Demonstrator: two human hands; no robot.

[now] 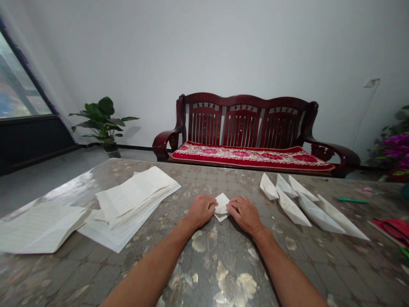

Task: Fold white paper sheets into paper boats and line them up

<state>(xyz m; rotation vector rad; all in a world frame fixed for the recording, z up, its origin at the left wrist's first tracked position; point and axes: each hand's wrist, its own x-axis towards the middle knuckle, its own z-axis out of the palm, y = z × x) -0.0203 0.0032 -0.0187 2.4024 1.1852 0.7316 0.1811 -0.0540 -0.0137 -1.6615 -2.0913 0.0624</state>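
A small folded piece of white paper (222,204), diamond-shaped with a raised flap across its lower half, lies on the patterned table in front of me. My left hand (202,210) grips its left corner with bent fingers. At the opposite corner, my right hand (244,212) closes its fingers on the paper. Both thumbs are close to the flap, and parts of the paper's side corners are hidden under the fingers. To the right of my hands stand several folded paper boats (292,207), set in two rows.
On the left lie a stack of paper sheets (137,194) and a loose bent pile (38,228). A green pen (352,200) and a red item (391,230) are at the right. Beyond the table (223,264) stands a wooden sofa (246,121); a potted plant (105,121) is back left.
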